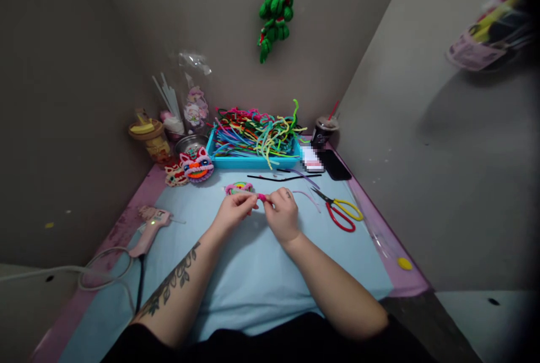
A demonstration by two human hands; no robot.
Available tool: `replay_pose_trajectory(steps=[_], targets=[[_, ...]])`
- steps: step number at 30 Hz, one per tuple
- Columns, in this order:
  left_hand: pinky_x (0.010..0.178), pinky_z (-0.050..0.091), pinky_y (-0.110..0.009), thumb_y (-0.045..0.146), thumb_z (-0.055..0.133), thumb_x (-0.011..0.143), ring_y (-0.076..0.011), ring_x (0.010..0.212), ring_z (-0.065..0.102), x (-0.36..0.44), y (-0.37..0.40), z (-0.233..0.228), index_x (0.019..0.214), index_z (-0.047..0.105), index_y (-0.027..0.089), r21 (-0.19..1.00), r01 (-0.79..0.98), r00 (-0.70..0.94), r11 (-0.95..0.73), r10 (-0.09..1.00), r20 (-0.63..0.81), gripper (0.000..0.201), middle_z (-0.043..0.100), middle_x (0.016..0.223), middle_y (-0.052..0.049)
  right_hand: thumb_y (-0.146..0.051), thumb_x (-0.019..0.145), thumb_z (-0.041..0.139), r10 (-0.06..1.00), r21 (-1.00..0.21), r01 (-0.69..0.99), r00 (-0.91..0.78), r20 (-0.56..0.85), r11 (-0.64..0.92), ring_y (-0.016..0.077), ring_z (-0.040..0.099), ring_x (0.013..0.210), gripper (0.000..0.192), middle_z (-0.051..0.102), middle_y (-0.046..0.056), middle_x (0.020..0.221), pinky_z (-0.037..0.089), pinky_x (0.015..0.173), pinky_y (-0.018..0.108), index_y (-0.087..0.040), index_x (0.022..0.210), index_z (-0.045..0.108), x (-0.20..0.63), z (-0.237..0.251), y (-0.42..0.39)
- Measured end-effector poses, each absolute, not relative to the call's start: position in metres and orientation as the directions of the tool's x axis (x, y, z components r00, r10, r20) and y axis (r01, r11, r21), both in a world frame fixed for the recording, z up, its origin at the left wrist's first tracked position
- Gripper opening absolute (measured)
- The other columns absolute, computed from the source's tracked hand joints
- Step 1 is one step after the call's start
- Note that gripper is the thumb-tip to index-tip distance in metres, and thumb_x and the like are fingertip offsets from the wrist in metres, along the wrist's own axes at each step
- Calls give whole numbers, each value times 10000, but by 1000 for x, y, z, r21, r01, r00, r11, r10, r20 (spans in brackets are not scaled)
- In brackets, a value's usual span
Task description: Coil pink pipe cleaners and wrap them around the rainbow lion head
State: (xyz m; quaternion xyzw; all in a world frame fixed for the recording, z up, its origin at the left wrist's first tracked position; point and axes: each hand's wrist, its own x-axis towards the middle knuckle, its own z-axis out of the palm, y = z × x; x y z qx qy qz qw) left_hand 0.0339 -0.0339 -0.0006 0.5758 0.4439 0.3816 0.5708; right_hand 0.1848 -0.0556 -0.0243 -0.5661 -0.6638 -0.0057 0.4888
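I have both hands, left hand (233, 209) and right hand (282, 214), pinching a pink fuzzy stick (262, 197) (just beside the scissors (342, 211)), twisting it; next needs tiny, tight turns.

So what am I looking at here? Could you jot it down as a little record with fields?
Left hand: pinches one end of the pink fuzzy piece
Right hand: pinches the other end
Surface: light blue mat
Right of hands: scissors, red and yellow handles
Left of hands: pink glue gun
Behind: blue tray of coloured fuzzy stems
On wall: green ornament
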Motion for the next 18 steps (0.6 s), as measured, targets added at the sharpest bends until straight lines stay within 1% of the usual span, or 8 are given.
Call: replay_pose_trajectory(steps=[3,5,8,10,12,14,16,18], targets=[[444,277,-249,517,612,751,-104,419,399,34,-33,-2,593,675,157,987,160,233,17,971,-55,398,486,445,15,-117,810,521,749,-500,782,66,660,372,215,469,749,230,496,39,685,397,705,329,-226,608,501,182,-24,-59],[459,289,-257,489,607,763,-116,430,420,33,-32,-3,543,649,163,976,216,179,-12,983,-28,396,471,431,19,-125,814,523,772,-525,757,44,634,389,212,489,760,191,515,39,703,407,724,329,-223,650,528,180,-23,-60],[502,332,-259,433,596,779,-135,494,484,29,-28,-3,602,671,155,966,249,145,-62,989,26,338,540,494,7,-176,774,595,858,-675,627,20,514,390,197,533,788,47,577,41,812,429,740,317,-207,809,588,179,-22,-58],[541,366,-259,411,587,788,-149,553,527,25,-27,-1,655,690,143,960,265,148,-94,987,55,316,595,557,-8,-254,759,630,926,-810,477,-24,377,342,186,556,782,158,607,39,865,442,723,305,-199,905,604,181,-21,-55],[577,395,-262,399,591,789,-162,603,557,21,-26,2,679,698,133,952,276,198,-130,977,77,307,634,610,-25,-357,807,575,969,-920,307,-121,215,243,167,561,713,187,618,26,801,440,663,285,-193,885,618,183,-19,-53],[605,413,-267,396,598,787,-166,627,565,18,-25,5,685,697,130,947,272,282,-173,955,93,301,649,641,-35,-429,856,481,966,-980,167,-250,67,112,142,534,608,289,590,7,671,415,587,260,-186,785,622,186,-17,-52],[623,422,-270,403,597,791,-165,636,560,17,-25,6,687,692,134,945,257,341,-203,934,108,304,650,657,-38,-454,852,466,948,-996,91,-319,-17,13,123,491,535,339,547,-11,580,381,532,242,-183,713,615,189,-15,-52],[627,423,-270,413,592,793,-164,642,553,18,-24,5,688,689,143,941,256,351,-222,928,123,305,642,657,-36,-437,828,503,951,-996,91,-306,-43,-15,111,450,497,306,514,-28,541,345,496,230,-183,703,619,190,-15,-52]])
